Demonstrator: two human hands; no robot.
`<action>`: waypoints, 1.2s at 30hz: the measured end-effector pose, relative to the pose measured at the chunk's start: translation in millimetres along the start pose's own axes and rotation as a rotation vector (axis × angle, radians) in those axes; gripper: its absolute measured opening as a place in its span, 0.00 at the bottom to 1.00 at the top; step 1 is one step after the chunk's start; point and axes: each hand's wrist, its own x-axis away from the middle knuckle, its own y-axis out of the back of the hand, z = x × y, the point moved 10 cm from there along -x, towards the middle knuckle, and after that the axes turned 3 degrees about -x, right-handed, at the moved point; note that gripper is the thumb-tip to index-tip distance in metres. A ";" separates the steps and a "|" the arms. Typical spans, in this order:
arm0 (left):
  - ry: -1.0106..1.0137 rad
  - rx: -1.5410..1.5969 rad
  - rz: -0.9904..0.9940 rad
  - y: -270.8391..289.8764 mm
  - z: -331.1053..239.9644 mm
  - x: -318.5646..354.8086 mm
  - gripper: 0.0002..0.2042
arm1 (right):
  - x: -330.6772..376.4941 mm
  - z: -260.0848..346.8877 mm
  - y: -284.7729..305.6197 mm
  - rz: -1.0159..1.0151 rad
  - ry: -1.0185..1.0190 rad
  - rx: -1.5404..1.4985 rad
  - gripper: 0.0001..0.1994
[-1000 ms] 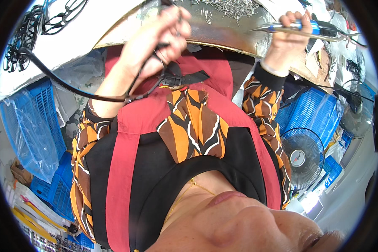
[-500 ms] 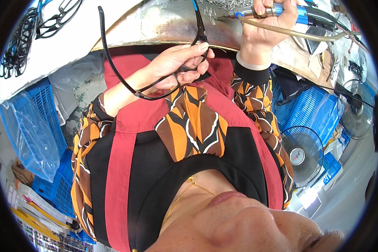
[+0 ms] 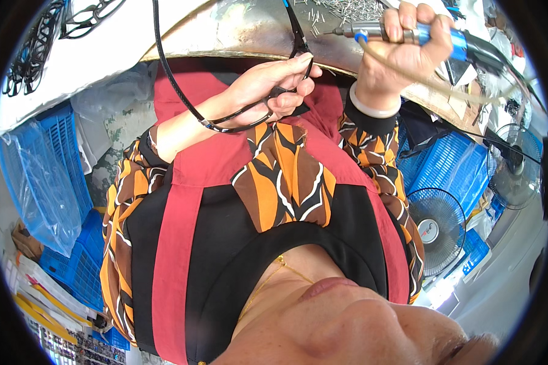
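Metal bench (image 3: 237,30) above; left hand (image 3: 268,88) pinches black eyeglass frame (image 3: 286,73), right hand (image 3: 402,55) grips screwdriver (image 3: 402,33)

— Where do we have our left hand (image 3: 268,91)?

— We hold it close to the chest, forearm bare and angled up from the lower left, fingers curled inward and thumb pressed along the top in a pinch.

— And our right hand (image 3: 399,52)?

— We raise it higher, wrist bent, sleeve cuffed at the wrist, all fingers wrapped in a tight fist.
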 end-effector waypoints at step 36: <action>-0.292 -0.103 0.155 -28.9 -37.2 5.4 0.15 | -3.4 -10.0 21.2 -0.030 -0.084 0.064 0.04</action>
